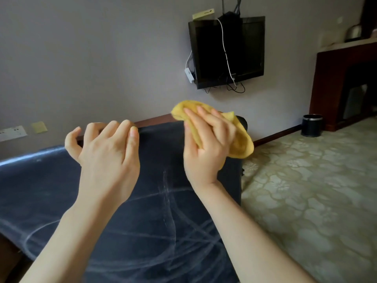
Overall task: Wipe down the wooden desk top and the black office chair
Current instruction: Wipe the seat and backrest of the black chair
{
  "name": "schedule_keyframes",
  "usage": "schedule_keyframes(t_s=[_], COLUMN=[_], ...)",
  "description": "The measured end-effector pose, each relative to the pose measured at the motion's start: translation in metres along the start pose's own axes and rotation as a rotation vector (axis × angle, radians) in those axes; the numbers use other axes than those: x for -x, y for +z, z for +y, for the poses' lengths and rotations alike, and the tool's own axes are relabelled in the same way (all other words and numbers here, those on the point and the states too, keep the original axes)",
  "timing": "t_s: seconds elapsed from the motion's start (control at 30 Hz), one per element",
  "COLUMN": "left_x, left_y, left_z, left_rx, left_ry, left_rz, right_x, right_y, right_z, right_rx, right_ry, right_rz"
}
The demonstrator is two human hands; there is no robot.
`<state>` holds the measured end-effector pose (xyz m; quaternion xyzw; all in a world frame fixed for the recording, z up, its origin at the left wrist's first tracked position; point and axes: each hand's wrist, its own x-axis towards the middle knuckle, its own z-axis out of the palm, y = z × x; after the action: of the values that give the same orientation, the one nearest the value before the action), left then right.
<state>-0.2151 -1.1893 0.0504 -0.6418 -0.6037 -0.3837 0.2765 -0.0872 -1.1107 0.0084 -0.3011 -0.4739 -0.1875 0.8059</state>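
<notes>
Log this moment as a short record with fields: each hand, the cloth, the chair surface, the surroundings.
left hand: at the top edge of the black chair, fingers bent; grip unclear
right hand: grips the yellow cloth
cloth position: at the chair's upper right corner
chair surface: pale wipe streaks cross it
surroundings: wall-mounted screen; dark bin on patterned carpet

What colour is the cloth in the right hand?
The cloth is yellow; the head view shows it.
</notes>
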Motion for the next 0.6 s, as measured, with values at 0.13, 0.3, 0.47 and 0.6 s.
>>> schedule_keyframes(t_s=[0.13, 0.3, 0.47, 0.6], left_x=[0.004, 0.006, 0.006, 0.005], left_y=[-0.002, -0.004, -0.004, -0.006], left_z=[0.001, 0.002, 0.002, 0.007], left_rx=[0.013, 0.050, 0.013, 0.016], left_ry=[-0.020, -0.018, -0.016, -0.006], left_rz=[0.012, 0.018, -0.013, -0.034], right_x=[-0.006, -0.017, -0.028, -0.044], right_y=[0.000, -0.014, -0.026, -0.030], right_z=[-0.006, 0.010, 0.023, 0.030], right_rx=[-0.035, 0.016, 0.054, 0.050], right_ry=[-0.100, -0.154, 0.171, 0.490], right_rz=[-0.139, -0.234, -0.168, -0.176])
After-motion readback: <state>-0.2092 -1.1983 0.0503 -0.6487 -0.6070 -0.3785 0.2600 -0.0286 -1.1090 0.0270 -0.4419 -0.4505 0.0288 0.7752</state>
